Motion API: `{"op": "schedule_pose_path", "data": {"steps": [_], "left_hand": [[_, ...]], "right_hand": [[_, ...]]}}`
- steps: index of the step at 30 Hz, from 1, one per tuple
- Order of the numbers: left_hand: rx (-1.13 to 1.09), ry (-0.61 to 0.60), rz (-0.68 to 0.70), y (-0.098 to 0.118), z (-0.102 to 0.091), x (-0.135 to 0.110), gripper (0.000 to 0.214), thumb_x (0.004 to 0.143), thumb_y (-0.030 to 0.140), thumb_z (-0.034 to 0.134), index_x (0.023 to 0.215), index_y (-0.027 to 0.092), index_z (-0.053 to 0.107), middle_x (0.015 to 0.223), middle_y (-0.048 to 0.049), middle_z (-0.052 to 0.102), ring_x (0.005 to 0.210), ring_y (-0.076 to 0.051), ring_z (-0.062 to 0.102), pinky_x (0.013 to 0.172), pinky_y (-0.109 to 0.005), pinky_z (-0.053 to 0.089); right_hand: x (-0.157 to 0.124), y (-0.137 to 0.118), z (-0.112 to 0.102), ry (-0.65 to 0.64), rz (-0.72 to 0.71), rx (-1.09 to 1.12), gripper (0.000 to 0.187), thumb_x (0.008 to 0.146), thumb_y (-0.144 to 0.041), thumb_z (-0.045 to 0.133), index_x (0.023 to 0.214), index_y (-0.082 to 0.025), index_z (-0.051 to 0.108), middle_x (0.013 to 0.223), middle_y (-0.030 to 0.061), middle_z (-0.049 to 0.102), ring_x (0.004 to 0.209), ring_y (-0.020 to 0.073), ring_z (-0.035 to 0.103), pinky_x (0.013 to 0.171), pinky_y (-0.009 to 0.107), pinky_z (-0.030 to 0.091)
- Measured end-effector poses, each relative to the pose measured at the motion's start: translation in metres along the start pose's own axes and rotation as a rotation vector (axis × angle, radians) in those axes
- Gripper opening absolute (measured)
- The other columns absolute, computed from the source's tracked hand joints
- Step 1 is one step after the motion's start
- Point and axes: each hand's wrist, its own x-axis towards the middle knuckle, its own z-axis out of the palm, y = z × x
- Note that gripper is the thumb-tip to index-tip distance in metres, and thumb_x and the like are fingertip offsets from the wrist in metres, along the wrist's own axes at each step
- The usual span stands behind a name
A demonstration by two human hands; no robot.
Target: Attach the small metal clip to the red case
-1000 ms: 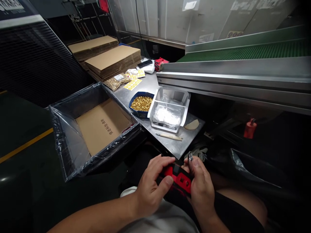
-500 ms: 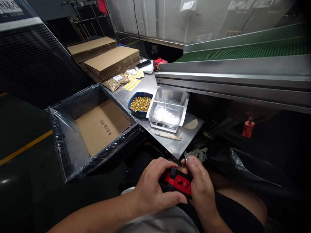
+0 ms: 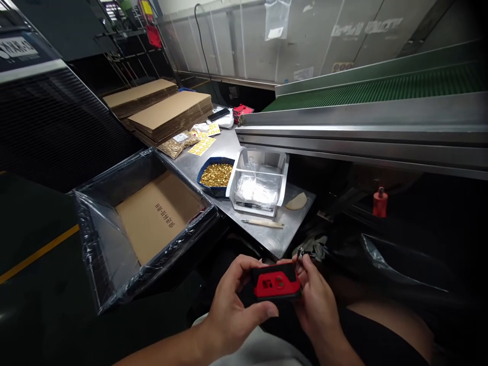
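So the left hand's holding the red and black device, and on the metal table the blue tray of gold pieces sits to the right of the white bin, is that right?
Not quite: the head view shows the blue tray of gold pieces to the left of the white bin, as the person sees it.

Cardboard sheet (image 3: 139, 223) in plastic-lined crate (image 3: 87, 249): printed Chinese characters, not reliably legible. White machine label (image 3: 19, 48): blurred lettering, not reliably legible.
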Motion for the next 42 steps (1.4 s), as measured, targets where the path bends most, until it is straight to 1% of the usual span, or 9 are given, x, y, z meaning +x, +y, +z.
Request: {"op": "schedule_pose_path", "data": {"steps": [4,7,9,14,19,28,35,38,42], "left_hand": [[0.000,-0.016,-0.039,0.005,0.000,0.000,0.048,0.074,0.040,0.081,0.111,0.023,0.056,0.102,-0.0029,0.060,0.090,-0.016,0.059,0.080,-0.025,0.047],[0.019,-0.100,-0.095,0.012,-0.001,0.004,0.037,0.086,0.046,0.068,0.113,0.022,0.061,0.105,-0.0058,0.064,0.095,-0.018,0.059,0.084,-0.027,0.047],[0.000,-0.112,-0.203,0.014,-0.001,0.008,0.033,0.090,0.048,0.061,0.106,0.019,0.065,0.096,-0.0063,0.067,0.086,-0.016,0.060,0.077,-0.025,0.047],[-0.036,-0.047,-0.323,0.012,0.004,0.015,0.045,0.083,0.054,0.068,0.071,0.012,0.057,0.061,-0.0013,0.056,0.055,-0.009,0.048,0.052,-0.020,0.036],[-0.097,-0.047,-0.373,0.015,0.007,0.018,0.046,0.081,0.056,0.069,0.069,0.012,0.058,0.059,0.0010,0.051,0.051,-0.006,0.039,0.047,-0.018,0.030],[-0.203,-0.114,-0.367,0.018,0.007,0.015,0.035,0.084,0.044,0.068,0.087,0.010,0.072,0.080,-0.0078,0.068,0.071,-0.014,0.058,0.066,-0.022,0.044],[0.024,-0.080,-0.349,0.017,0.005,0.017,0.044,0.079,0.051,0.072,0.062,0.013,0.058,0.057,-0.0013,0.057,0.052,-0.009,0.046,0.048,-0.020,0.033],[0.068,-0.038,-0.343,0.017,0.008,0.022,0.054,0.079,0.056,0.069,0.052,0.015,0.046,0.049,0.0037,0.043,0.048,-0.006,0.033,0.044,-0.020,0.023],[0.002,-0.049,-0.362,0.017,0.012,0.025,0.056,0.086,0.060,0.058,0.054,0.014,0.050,0.053,0.0030,0.041,0.050,-0.006,0.030,0.044,-0.022,0.020]], "right_hand": [[-0.007,0.004,0.008,0.110,0.022,0.153,0.026,0.078,-0.041,0.073,0.086,-0.017,0.069,0.075,-0.0011,0.069,0.069,0.0118,0.065,0.064,0.021,0.058],[-0.007,0.002,0.009,0.093,0.014,0.156,0.027,0.077,-0.041,0.074,0.084,-0.016,0.069,0.071,-0.0015,0.067,0.062,0.0082,0.061,0.056,0.015,0.054],[-0.006,0.002,0.006,0.063,0.011,0.115,0.029,0.076,-0.043,0.075,0.085,-0.016,0.069,0.067,-0.0017,0.066,0.059,0.0078,0.059,0.053,0.014,0.051],[-0.004,0.006,-0.003,-0.018,-0.001,-0.012,0.034,0.075,-0.047,0.075,0.086,-0.016,0.068,0.063,-0.0019,0.063,0.055,0.0089,0.056,0.049,0.016,0.048],[-0.003,0.010,-0.002,-0.042,0.135,0.032,0.031,0.075,-0.044,0.075,0.081,-0.015,0.068,0.061,-0.0007,0.064,0.051,0.0098,0.056,0.048,0.019,0.048],[0.002,0.013,-0.002,-0.063,0.259,0.165,0.021,0.078,-0.035,0.073,0.076,-0.016,0.066,0.063,-0.0011,0.066,0.052,0.0093,0.057,0.052,0.019,0.052],[-0.004,0.011,0.000,-0.046,0.204,0.092,0.024,0.076,-0.038,0.075,0.077,-0.015,0.067,0.059,-0.0010,0.063,0.051,0.0091,0.057,0.049,0.017,0.049],[-0.005,0.014,0.001,-0.081,0.231,0.109,0.023,0.075,-0.036,0.075,0.078,-0.015,0.066,0.061,-0.0012,0.064,0.055,0.0097,0.058,0.056,0.019,0.053],[-0.003,0.019,0.001,-0.131,0.194,0.030,0.025,0.076,-0.039,0.072,0.076,-0.016,0.063,0.066,-0.0002,0.064,0.059,0.0125,0.061,0.057,0.024,0.055]]}}
